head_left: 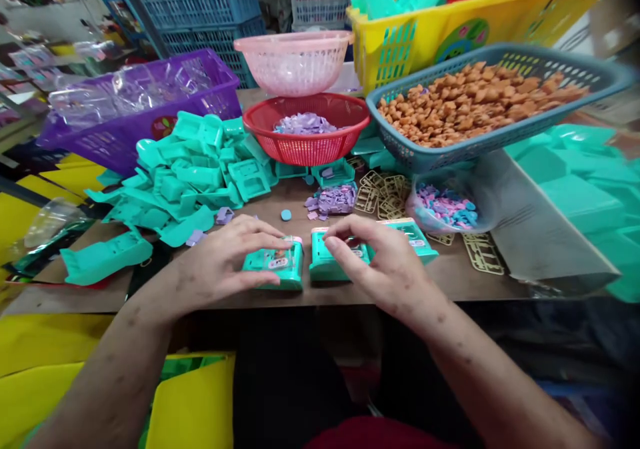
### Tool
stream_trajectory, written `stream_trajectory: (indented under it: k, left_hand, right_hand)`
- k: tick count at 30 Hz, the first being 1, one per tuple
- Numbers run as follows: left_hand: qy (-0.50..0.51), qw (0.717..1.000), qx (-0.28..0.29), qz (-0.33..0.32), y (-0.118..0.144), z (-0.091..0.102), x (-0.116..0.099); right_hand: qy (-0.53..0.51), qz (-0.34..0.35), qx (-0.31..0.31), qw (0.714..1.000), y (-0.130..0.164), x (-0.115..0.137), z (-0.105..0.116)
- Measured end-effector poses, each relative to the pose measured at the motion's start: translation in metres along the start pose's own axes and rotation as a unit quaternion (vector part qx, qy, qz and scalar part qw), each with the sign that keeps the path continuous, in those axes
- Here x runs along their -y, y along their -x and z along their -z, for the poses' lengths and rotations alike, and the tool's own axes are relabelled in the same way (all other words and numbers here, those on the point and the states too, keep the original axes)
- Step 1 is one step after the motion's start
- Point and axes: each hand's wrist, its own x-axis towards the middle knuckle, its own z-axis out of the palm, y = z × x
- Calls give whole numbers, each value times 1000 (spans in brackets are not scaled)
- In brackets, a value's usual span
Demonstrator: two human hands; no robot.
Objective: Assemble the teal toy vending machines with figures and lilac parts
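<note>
While both hands rested at the near edge of the table (280,222), the work looked to be at the stage of fitting small pieces onto teal toy units, one under each hand. The left hand (225,262) lay over the left toy unit (276,264), its fingers (260,235) loosely spread across the top, thumb along the near side, steadying rather than pinching. The right hand (380,262) covered part of the right toy unit (325,262), its fingers curled inward with the tips drawn close together over the top face; whether they pinched a small piece could not be told. A third unit (415,235) lay just beyond the right hand.

By my judgement, the next move called for a light, exact press with the fingertips while the other hand held the body from sliding.

Each unit was a squat teal plastic box with a pale pink strip along its top edge and a printed sticker on its face. They sat side by side, nearly touching. Behind them lay a loose teal button (286,215), a heap of lilac bits (334,199), a bowl of pink and blue buttons (447,207), gold-coloured frames (385,192) and a pile of teal shells (195,169).
</note>
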Motion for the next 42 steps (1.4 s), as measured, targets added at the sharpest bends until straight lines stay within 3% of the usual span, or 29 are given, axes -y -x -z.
stream_trajectory:
  k: [2,5,12,19,24,37,42]
  left_hand:
    - [4,1000,20,9,-3,-6,16]
    - [18,998,50,24,-4,-15,25]
    - [33,998,56,26,-3,-21,29]
    - [35,998,50,32,-5,-23,21]
    - [11,1000,11,26,-8,-29,21]
    - [29,986,74,146,-16,-24,4]
    - [19,981,50,188,-17,-35,0]
  right_hand:
    - [64,44,0,997,-10,-9,2]
    - [125,89,51,987,-19,-22,-5]
    - [193,81,145,967,-24,-37,-27]
    - [205,60,147,966,-24,-35,-30]
    - [203,69,147,966,-21,-32,-29]
    - [244,64,171,952,-23,-24,-31]
    - [260,68,179,947,-22,-23,-30]
